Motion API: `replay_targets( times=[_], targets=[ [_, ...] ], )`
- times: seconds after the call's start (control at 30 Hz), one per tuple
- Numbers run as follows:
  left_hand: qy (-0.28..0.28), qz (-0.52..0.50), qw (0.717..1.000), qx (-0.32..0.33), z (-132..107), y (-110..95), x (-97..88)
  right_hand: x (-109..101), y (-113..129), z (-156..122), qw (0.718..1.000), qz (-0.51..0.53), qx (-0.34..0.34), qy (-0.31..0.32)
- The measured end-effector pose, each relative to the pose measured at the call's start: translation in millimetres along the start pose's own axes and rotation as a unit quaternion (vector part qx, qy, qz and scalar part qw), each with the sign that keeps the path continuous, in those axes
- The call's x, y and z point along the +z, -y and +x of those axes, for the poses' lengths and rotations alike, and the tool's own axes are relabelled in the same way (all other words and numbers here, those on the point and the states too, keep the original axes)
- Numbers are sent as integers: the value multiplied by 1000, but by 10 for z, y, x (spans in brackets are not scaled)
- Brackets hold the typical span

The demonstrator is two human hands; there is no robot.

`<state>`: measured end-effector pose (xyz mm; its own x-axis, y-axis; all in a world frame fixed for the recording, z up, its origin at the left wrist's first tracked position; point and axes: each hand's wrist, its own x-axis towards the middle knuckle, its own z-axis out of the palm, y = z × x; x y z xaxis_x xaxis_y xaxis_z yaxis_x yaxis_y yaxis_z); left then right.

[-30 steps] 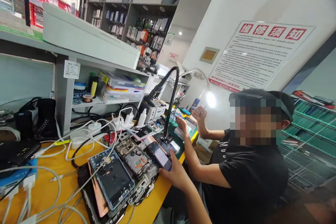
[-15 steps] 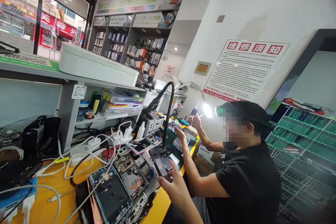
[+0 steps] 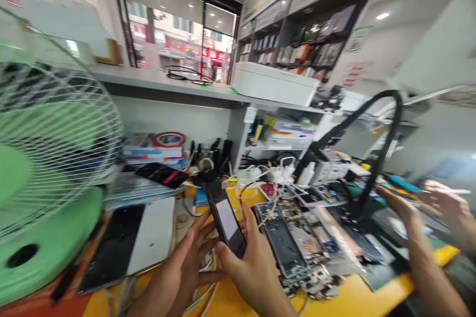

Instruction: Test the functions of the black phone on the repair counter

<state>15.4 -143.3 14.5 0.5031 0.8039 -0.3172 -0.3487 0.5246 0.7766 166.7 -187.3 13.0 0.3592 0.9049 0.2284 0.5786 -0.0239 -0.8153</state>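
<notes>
Black and slim, the phone (image 3: 224, 223) is just below the centre of the frame, tilted with its top end toward the upper left, a pale panel bright on its face. The right hand (image 3: 255, 267) grasps its lower end, thumb at the bottom edge and fingers along the right side. The left hand (image 3: 186, 257) is just beside it at lower centre, fingers spread and loosely bent, not clenched; whether a fingertip touches the phone's left edge, I cannot tell.

Right of the phone, a blue-rimmed frame (image 3: 284, 242) lies on the yellow table (image 3: 342, 302), with bare boards (image 3: 322, 280) crowded against its right side. White cables (image 3: 256, 174) tangle above them, near a white bottle (image 3: 306, 174). Left of the hands, a black slab (image 3: 116, 240) and a white slab (image 3: 153, 233) lie edge to edge, and a green fan (image 3: 55, 242) fills the left of the frame. A red tape roll (image 3: 169, 139) tops a stack at centre left. At far right, beyond a curved black stand (image 3: 390, 143), a co-worker's two hands (image 3: 405, 213) are raised over the table, blurred.
</notes>
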Motion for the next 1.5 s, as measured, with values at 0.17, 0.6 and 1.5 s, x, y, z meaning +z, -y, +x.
replay_targets(
  times=[0.17,0.6,1.5],
  targets=[
    [44,-157,985,56,211,-260,-223,686,231,269,994,-76,-24,73],
    [116,-93,988,36,237,-276,-561,733,-83,429,921,345,10,182],
    [161,-46,985,33,163,-184,-596,793,-121,360,909,392,15,141]
  ],
)
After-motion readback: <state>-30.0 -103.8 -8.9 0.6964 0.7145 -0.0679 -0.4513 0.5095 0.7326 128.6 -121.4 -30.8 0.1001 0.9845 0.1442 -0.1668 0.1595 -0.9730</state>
